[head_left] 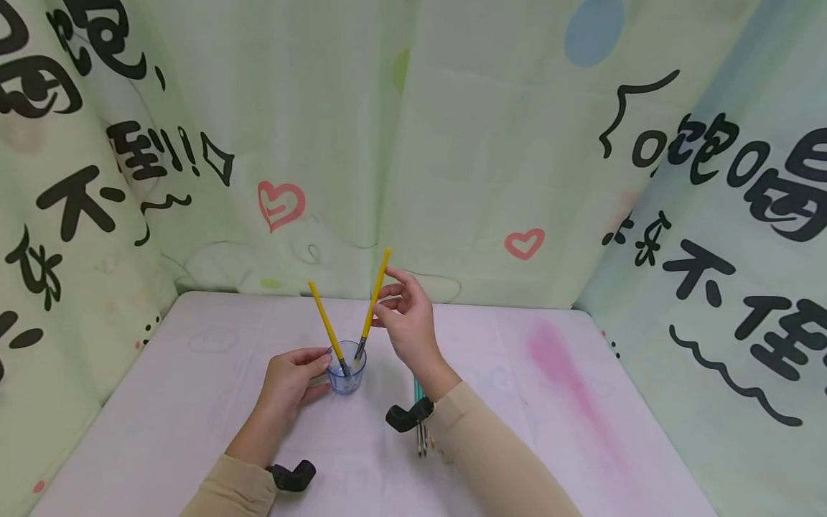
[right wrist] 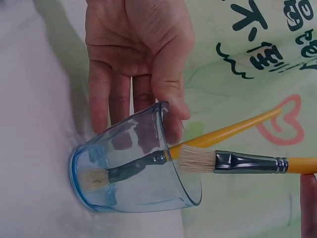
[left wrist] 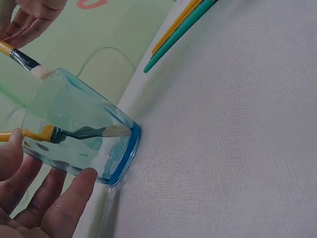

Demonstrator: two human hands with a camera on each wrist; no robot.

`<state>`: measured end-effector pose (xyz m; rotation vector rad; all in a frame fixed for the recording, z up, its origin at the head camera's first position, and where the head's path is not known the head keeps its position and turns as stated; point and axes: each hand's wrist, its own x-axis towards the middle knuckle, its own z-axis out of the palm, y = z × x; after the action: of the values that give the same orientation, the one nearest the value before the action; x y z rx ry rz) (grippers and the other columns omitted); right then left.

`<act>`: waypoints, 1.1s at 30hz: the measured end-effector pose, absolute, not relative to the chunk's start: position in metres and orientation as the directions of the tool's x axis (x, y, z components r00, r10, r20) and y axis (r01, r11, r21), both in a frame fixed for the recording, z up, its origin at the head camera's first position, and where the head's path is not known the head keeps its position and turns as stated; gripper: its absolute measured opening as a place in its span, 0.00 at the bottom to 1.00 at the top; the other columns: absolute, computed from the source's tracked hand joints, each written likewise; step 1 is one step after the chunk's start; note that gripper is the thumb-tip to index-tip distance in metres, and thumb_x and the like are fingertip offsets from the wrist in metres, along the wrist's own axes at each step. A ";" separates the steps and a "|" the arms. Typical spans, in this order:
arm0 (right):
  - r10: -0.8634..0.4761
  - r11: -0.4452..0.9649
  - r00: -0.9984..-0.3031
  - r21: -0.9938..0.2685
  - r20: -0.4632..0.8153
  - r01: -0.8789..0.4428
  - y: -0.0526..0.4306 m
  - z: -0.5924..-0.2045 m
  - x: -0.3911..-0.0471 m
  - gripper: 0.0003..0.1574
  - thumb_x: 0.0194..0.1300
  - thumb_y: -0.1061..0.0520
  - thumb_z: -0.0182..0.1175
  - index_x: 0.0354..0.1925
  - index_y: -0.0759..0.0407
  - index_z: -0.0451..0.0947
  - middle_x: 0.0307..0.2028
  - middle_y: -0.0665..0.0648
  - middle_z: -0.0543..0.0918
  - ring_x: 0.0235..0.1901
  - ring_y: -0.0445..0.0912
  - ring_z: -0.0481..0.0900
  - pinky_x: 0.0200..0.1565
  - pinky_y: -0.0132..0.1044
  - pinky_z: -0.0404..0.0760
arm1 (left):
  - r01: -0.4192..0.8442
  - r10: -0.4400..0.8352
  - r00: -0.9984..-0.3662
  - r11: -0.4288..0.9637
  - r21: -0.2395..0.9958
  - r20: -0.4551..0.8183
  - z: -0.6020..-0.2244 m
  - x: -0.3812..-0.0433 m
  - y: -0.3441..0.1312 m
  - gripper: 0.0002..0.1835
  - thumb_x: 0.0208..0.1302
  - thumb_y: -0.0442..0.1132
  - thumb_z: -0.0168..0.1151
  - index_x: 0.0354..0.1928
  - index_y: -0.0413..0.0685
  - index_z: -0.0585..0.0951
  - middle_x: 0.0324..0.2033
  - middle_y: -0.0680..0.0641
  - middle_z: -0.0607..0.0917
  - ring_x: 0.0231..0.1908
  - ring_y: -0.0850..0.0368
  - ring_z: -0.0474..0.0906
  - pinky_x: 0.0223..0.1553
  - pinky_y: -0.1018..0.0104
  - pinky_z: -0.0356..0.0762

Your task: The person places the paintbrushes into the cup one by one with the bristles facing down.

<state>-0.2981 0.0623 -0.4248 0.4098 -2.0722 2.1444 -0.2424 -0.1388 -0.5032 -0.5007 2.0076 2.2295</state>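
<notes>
A clear blue-tinted cup (head_left: 344, 384) stands on the table, and my left hand (head_left: 293, 377) holds it from the left, thumb at the rim and fingers along its side. One yellow-handled paintbrush (head_left: 326, 319) leans inside it, bristles down at the bottom, as the right wrist view shows. My right hand (head_left: 411, 323) pinches a second yellow-handled paintbrush (head_left: 375, 294) by its handle, upright and slightly tilted. The pale flat bristles (right wrist: 197, 159) of this brush are right at the cup's rim in the right wrist view.
Several more brushes (head_left: 421, 434) lie on the table beneath my right forearm, with teal and yellow handles (left wrist: 173, 42) showing in the left wrist view. A pale cloth covers the table (head_left: 194, 402). Printed curtains (head_left: 465, 143) enclose its back and sides.
</notes>
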 end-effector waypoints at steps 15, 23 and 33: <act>-0.128 0.034 -0.952 -0.958 0.280 -0.286 0.055 -0.453 -0.310 0.40 0.69 0.76 0.63 0.73 0.51 0.75 0.49 0.65 0.81 0.39 0.45 0.84 0.46 0.56 0.95 | -0.301 -0.156 -0.936 -0.113 0.947 -0.316 -0.505 -0.243 -0.139 0.19 0.73 0.34 0.71 0.62 0.37 0.86 0.49 0.43 0.87 0.41 0.60 0.87 0.48 0.54 0.94; -0.184 0.087 -0.952 -0.960 0.246 -0.265 0.051 -0.462 -0.313 0.39 0.69 0.75 0.63 0.72 0.50 0.76 0.50 0.65 0.80 0.40 0.46 0.82 0.47 0.55 0.95 | -0.295 -0.149 -0.939 -0.108 0.949 -0.309 -0.504 -0.245 -0.139 0.19 0.73 0.36 0.72 0.62 0.37 0.86 0.52 0.41 0.87 0.42 0.59 0.87 0.48 0.53 0.94; -0.220 0.137 -0.955 -0.963 0.199 -0.232 0.047 -0.472 -0.315 0.39 0.70 0.73 0.64 0.73 0.49 0.75 0.49 0.63 0.81 0.40 0.47 0.83 0.47 0.47 0.95 | -0.288 -0.146 -0.942 -0.121 0.950 -0.303 -0.505 -0.245 -0.138 0.20 0.73 0.34 0.70 0.64 0.35 0.84 0.51 0.42 0.88 0.41 0.59 0.88 0.48 0.52 0.94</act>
<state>-0.3154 0.0468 -0.4719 0.4695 -2.3623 2.0028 -0.2453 -0.1383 -0.5046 -0.4990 2.0156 2.2262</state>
